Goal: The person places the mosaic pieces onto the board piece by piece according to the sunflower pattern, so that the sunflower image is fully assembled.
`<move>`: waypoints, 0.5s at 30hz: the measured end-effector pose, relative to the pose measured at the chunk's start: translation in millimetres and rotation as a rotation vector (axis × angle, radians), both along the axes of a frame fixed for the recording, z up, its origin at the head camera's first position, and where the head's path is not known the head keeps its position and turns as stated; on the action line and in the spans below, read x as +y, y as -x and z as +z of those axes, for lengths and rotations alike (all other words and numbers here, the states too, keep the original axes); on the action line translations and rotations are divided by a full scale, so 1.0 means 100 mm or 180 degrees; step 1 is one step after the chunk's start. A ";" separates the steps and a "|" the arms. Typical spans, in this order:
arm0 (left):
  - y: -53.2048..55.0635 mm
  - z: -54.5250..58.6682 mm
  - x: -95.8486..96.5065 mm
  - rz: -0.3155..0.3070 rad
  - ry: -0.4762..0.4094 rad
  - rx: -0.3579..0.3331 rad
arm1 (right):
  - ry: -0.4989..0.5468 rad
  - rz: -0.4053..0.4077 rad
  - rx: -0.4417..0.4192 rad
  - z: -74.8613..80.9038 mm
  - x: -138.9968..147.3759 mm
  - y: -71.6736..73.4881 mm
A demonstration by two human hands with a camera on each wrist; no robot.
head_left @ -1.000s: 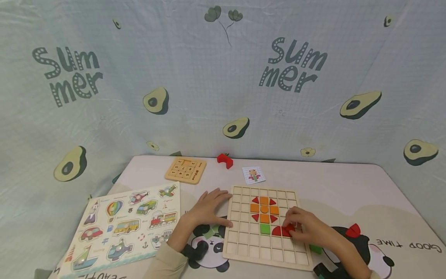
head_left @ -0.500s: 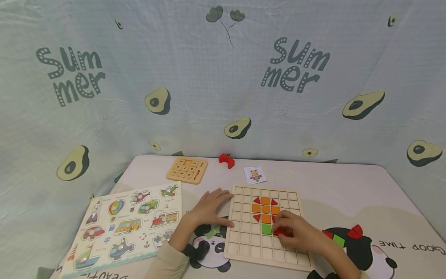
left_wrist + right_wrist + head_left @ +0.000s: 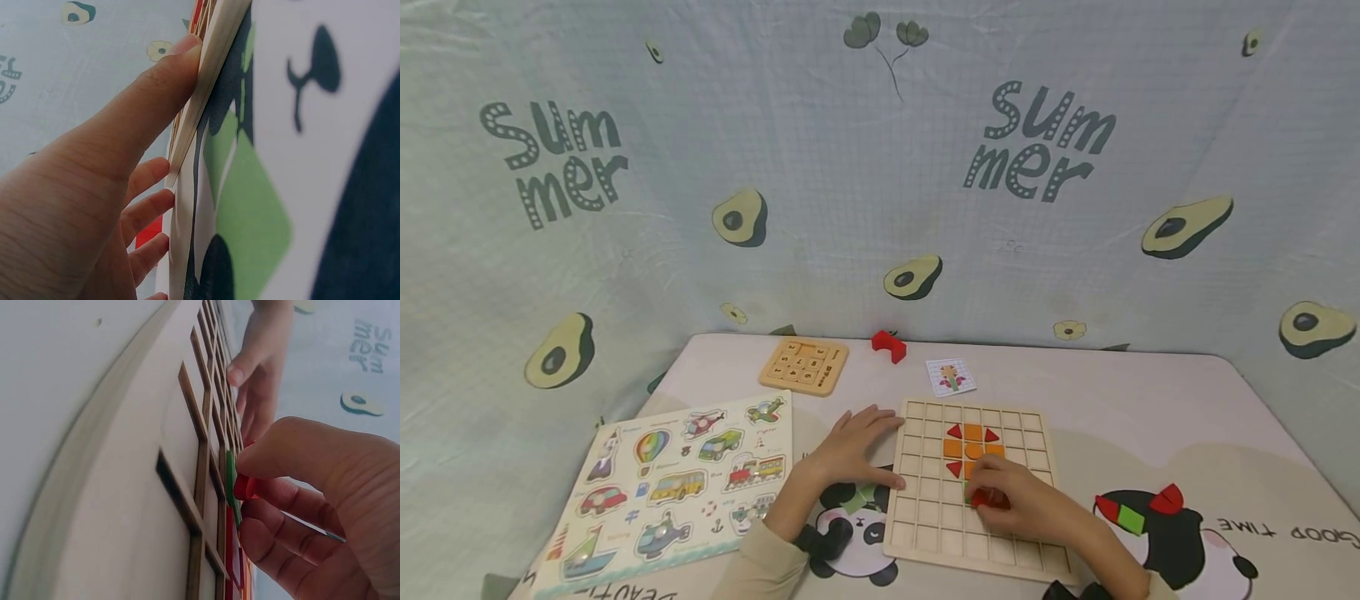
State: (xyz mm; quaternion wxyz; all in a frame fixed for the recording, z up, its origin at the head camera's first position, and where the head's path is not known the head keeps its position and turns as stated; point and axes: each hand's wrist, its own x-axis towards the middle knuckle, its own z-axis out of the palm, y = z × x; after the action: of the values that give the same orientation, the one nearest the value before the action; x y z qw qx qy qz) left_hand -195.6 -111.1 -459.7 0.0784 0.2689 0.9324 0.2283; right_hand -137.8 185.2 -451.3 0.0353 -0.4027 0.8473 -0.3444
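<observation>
My right hand (image 3: pixel 1018 502) pinches a small red piece (image 3: pixel 245 487) between thumb and finger, close over a green square (image 3: pixel 230 478) in the wooden grid board (image 3: pixel 925 533). Other red pieces (image 3: pixel 232 544) lie in the board beside that green square, mostly behind the fingers in the head view. Farther up the board, orange pieces (image 3: pixel 973 432) form a cross, with red triangles (image 3: pixel 955 431) at its corners. My left hand (image 3: pixel 853 454) rests at the board's left edge, fingers spread and thumb (image 3: pixel 169 72) against the side.
A pattern card (image 3: pixel 951 377) lies behind the board, near a red arch-shaped block (image 3: pixel 889 346) and a wooden number puzzle (image 3: pixel 803 366). On the left is a vehicle picture board (image 3: pixel 677 483). Right of my right arm sit a loose green square (image 3: pixel 1131 519) and red pieces (image 3: pixel 1167 500).
My right hand has moved left across the board with the red piece, from right of the red pieces to over the green square. The left hand has stayed at the edge.
</observation>
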 end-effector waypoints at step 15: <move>0.00 0.03 0.02 0.0048 0.0043 -0.0036 | -0.0274 -0.0134 0.0033 -0.05 -0.23 0.06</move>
State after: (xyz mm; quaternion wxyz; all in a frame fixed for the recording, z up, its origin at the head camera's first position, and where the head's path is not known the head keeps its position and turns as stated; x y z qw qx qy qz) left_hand -195.7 -108.7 -457.0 0.0838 0.2599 0.9355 0.2242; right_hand -143.7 161.8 -456.7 0.0409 -0.3847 0.8698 -0.3061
